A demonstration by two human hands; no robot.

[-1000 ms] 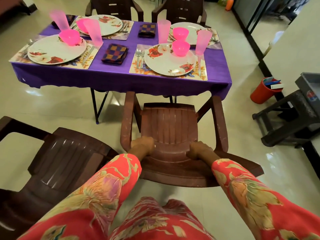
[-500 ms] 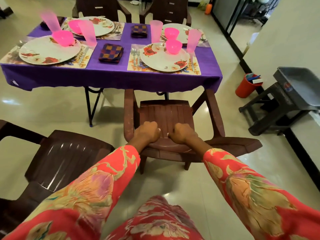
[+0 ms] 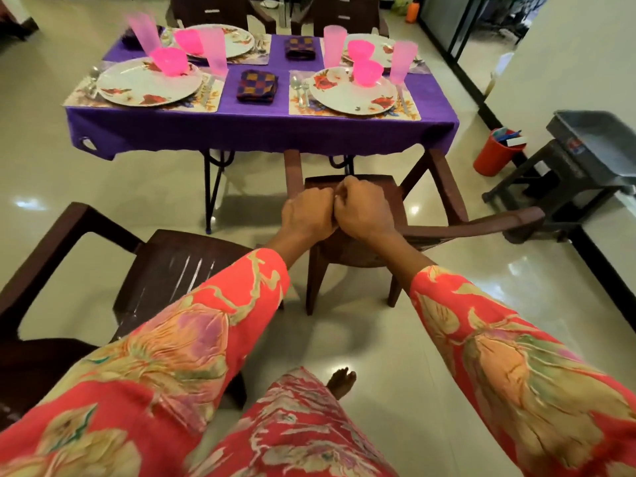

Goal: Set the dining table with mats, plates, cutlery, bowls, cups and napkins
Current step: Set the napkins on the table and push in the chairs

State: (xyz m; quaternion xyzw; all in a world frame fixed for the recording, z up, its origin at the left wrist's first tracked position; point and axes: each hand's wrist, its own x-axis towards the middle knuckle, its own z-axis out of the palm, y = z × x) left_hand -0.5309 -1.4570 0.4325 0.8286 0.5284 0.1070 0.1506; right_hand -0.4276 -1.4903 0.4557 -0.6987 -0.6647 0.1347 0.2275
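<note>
My left hand and my right hand grip the top of a brown plastic chair's backrest, knuckles touching, in front of the table's near right place. The table has a purple cloth and several floral mats. On the near right mat lies a floral plate with a pink bowl, a pink cup, and a spoon and fork. The near left plate also carries a pink bowl. A checked napkin lies between them.
A second brown chair stands at my left, close to my arm. A red bucket and a dark stool with a grey tray stand at the right by the wall. Two more chairs stand behind the table. My bare foot is on the tiled floor.
My hands have slid together along the backrest until they touch. The chair has moved toward the table, its front now under the cloth's edge, and I have stepped closer.
</note>
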